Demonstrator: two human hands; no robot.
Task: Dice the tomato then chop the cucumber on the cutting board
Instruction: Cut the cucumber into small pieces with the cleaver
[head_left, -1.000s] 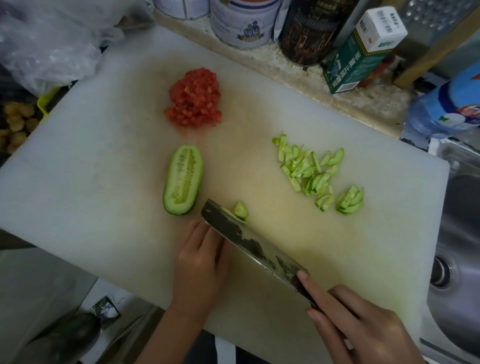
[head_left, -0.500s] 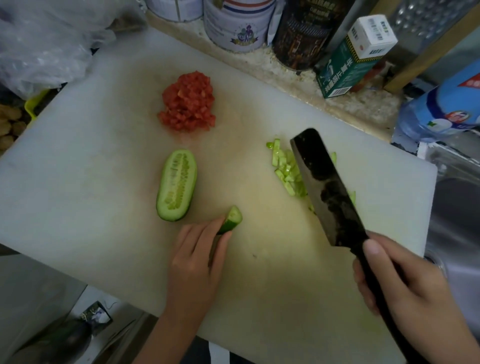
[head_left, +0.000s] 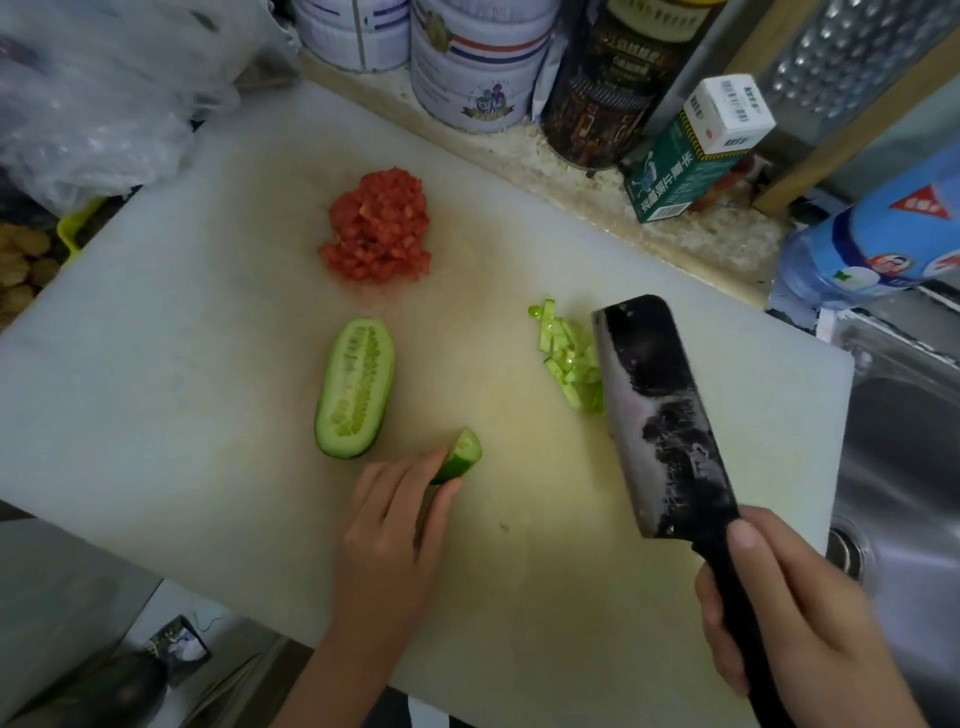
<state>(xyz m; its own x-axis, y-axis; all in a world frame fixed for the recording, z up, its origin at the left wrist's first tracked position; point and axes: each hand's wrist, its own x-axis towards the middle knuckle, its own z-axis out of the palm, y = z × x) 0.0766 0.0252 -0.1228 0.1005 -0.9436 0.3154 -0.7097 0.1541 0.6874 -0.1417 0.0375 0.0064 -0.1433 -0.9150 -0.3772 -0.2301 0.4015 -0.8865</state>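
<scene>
L hand (head_left: 387, 535) pinches a small cucumber end piece (head_left: 459, 457) on the cutting board (head_left: 156, 395), near edge. R hand (head_left: 795, 618) grips the cleaver (head_left: 660, 410) handle, blade flat over the chopped cucumber pile (head_left: 569, 358), maybe touching it, hard to tell. Cucumber half (head_left: 354, 387) lies cut side up at center; diced tomato (head_left: 379, 234) heaped behind it.

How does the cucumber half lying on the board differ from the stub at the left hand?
The half is long; the stub is a short end piece. The half lies cut face up, seeds showing; the stub shows mostly dark skin. The half lies untouched; the left hand pinches the stub. Both are cucumber not yet chopped, on the cutting board.
</scene>
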